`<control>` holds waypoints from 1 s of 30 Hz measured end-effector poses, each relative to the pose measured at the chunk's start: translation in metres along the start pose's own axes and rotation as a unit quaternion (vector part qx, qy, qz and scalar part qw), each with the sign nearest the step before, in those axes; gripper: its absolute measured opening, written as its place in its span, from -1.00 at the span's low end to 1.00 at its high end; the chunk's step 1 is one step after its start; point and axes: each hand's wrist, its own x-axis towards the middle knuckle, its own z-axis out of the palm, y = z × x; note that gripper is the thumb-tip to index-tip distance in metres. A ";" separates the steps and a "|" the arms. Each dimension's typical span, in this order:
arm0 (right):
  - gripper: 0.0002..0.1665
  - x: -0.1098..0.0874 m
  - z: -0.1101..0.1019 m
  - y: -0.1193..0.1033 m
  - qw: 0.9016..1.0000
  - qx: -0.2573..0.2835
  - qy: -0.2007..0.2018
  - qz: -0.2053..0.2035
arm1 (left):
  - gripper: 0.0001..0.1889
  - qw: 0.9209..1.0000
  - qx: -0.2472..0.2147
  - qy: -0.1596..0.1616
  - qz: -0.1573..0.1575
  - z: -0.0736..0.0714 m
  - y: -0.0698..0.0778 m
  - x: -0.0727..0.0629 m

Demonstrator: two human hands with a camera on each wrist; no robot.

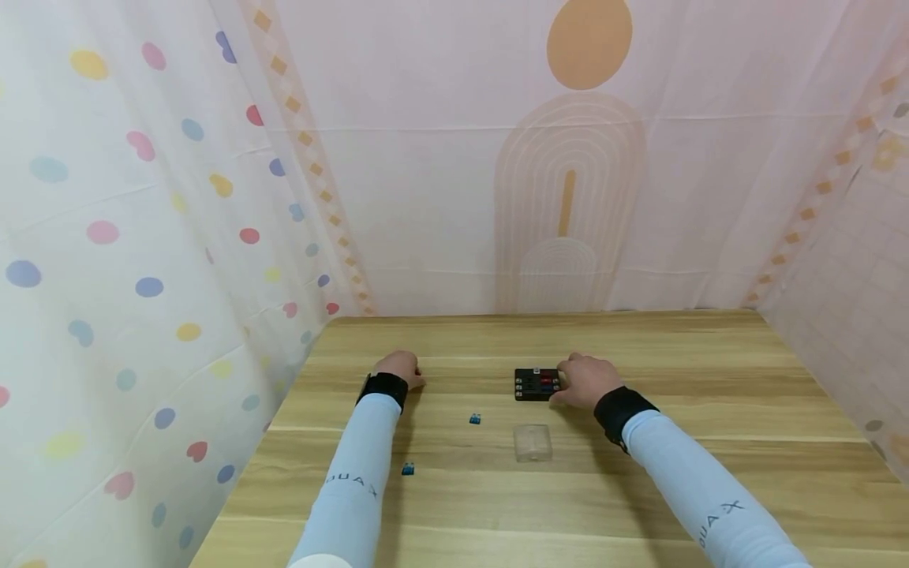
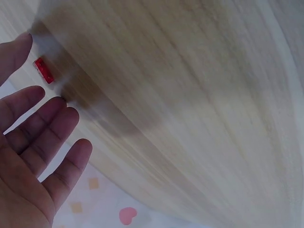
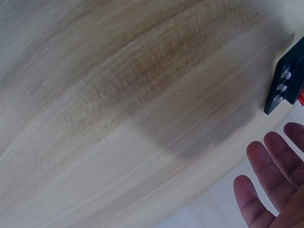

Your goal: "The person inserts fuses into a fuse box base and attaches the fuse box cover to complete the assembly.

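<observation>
A black fuse block (image 1: 528, 386) with metal screws along its sides and a red and a blue fuse in it lies on the table. My right hand (image 1: 588, 380) holds its right end between thumb and index finger. In the right wrist view, the other fingers (image 3: 261, 159) extend loosely below the block's edge, and the thumb is out of frame. My left hand (image 1: 402, 367) is farther left on the table. In the left wrist view, its spread fingers (image 2: 52, 137) and thumb are on either side of a small red fuse (image 2: 44, 71), with a gap around it.
Two small blue fuses lie apart on the wooden table (image 1: 461, 521): one blue fuse (image 1: 475, 419) between the hands, another blue fuse (image 1: 408, 468) beside the left sleeve. A clear plastic cover (image 1: 533, 442) lies in front of the block. Patterned curtains (image 1: 426, 197) enclose the table's back and sides.
</observation>
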 end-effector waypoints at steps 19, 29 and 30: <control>-0.19 -0.002 0.000 0.001 1.000 -0.001 -0.003 0.003 | -0.91 0.999 0.037 0.025 0.021 0.005 0.005 0.003; -0.18 -0.001 0.001 0.005 1.000 0.001 -0.006 0.002 | -0.94 0.999 0.039 0.025 0.026 0.002 0.007 0.000; -0.18 -0.001 0.001 0.005 1.000 0.001 -0.006 0.001 | -0.94 0.999 0.038 0.026 0.026 0.000 0.008 -0.002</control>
